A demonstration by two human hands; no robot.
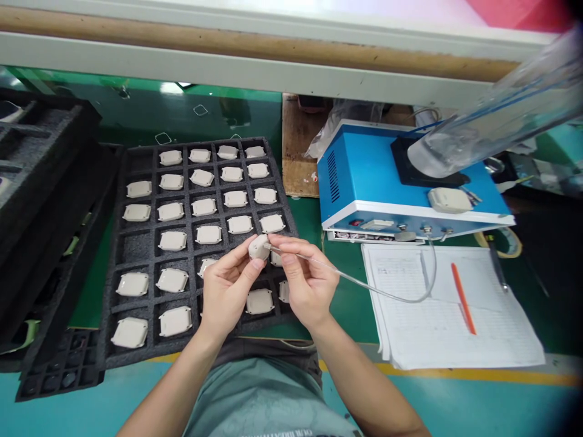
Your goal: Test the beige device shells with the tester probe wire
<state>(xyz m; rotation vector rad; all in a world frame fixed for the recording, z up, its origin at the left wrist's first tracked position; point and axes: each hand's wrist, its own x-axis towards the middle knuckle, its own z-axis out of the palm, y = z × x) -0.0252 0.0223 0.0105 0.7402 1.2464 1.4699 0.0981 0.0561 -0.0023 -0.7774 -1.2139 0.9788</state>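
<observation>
Close together, left hand (229, 294) pinches a pale case (258, 249), right hand (312, 282) a thin tube (364, 284) against it, above a foam tray (135, 247), hiding some compartments; rightward, a blue machine (364, 167) and papers (401, 334).

beige rounded case (259, 247), raised, tilted, thin pale tube (355, 280), curving, tip at case

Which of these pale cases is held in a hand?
The case in the left hand, at the tip of the thin hose in the right hand; others sit in the foam tray or on the blue machine.
</observation>
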